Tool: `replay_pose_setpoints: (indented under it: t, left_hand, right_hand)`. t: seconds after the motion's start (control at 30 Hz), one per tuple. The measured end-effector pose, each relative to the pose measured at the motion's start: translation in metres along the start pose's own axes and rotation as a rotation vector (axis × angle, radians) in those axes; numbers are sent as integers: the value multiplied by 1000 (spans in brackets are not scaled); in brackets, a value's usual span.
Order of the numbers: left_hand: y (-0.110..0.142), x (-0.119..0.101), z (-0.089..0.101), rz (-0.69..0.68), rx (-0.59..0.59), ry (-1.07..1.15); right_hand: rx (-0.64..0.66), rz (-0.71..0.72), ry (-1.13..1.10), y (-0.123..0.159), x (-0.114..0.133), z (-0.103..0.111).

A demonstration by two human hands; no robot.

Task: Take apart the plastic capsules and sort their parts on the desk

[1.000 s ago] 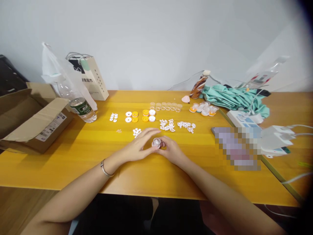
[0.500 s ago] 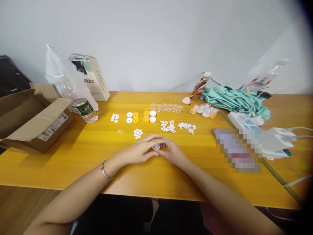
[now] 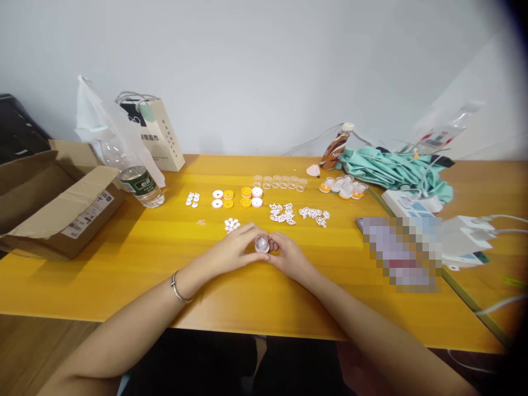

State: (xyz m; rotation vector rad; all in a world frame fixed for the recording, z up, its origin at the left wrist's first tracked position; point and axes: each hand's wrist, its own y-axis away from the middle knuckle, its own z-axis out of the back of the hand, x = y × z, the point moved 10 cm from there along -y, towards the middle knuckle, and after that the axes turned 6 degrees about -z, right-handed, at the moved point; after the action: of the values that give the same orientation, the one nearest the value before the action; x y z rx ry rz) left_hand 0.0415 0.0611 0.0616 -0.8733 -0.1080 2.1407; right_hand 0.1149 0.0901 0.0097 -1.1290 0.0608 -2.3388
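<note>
The left hand [image 3: 231, 252], arched over the small, clear, round plastic cup [image 3: 262, 244] half a second earlier, now uncovers its top, presumably freeing access; half-open, its hold is uncertain. The right hand [image 3: 291, 257], curled, grips the cup inward from the near edge of the yellow-brown wooden table [image 3: 247, 308]
</note>
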Motion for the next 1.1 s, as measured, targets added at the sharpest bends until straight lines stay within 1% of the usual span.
replay_pose_setpoints:
  t: [0.03,0.1,0.13,0.2,0.23,0.3,0.37,0.43,0.5,0.53,0.57,0.6,0.7,0.8,0.87,0.93,1.03,1.1]
  left_hand:
    - [0,-2,1,-11,-3,4]
    - [1,-4,6,-23,-45,8]
    - [2,-4,11,-23,-84,11]
    - [3,1,25,-8,-208,16]
    - [3,7,34,13,-284,15]
    - [2,26,51,88,-429,-1]
    - [-5,51,65,181,-516,-32]
    - [-22,75,76,226,-519,-88]
    - [-44,95,88,252,-503,-198]
    - [-55,108,92,299,-469,-242]
    - [-65,124,94,367,-410,-270]
    - [-74,136,97,400,-389,-275]
    - [-94,165,99,464,-352,-269]
    - [-103,189,92,522,-327,-244]
    - [-104,201,86,554,-319,-221]
    - [-103,207,81,572,-316,-194]
    - [-102,209,79,577,-322,-151]
    - [-99,206,82,569,-352,-134]
  right_hand:
    - [-2,-4,1,0,0,0]
    - [3,-16,-3,0,1,1]
    - [7,-24,-4,0,1,1]
    - [15,-37,-2,0,1,1]
    - [19,-44,1,0,2,1]
    - [22,-56,8,1,2,1]
    - [12,-61,14,1,2,1]
    - [1,-58,20,2,3,2]
    - [1,-48,21,2,3,2]
    - [5,-45,21,2,4,1]
    - [10,-43,21,3,4,1]
    - [14,-43,22,3,3,1]
    - [28,-46,25,3,3,0]
    - [33,-46,15,4,4,1]
    - [35,-47,10,4,4,1]
    - [38,-51,9,4,4,1]
    - [37,-51,4,4,3,1]
    - [31,-48,-1,4,3,1]
